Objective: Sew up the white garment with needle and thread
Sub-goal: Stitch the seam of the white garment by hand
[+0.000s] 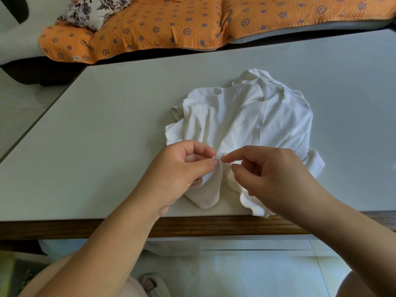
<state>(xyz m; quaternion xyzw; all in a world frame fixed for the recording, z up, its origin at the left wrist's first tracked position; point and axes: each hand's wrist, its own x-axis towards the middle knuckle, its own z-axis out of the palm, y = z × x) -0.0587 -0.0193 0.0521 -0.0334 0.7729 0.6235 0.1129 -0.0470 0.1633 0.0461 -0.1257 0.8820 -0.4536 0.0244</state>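
A crumpled white garment (242, 121) lies on the pale table (107, 136), its near folds reaching the front edge. My left hand (180, 174) pinches a small bunched fold of the cloth between thumb and forefinger. My right hand (276, 176) pinches a thin needle (227, 161) between forefinger and thumb, its tip stuck into that fold. The thread is too fine to make out.
The table has a dark wooden front edge (214, 227). Beyond its far edge stands a sofa with an orange patterned cover (171, 24) and a floral cushion (90, 11). Pale floor tiles and my knees show below the table.
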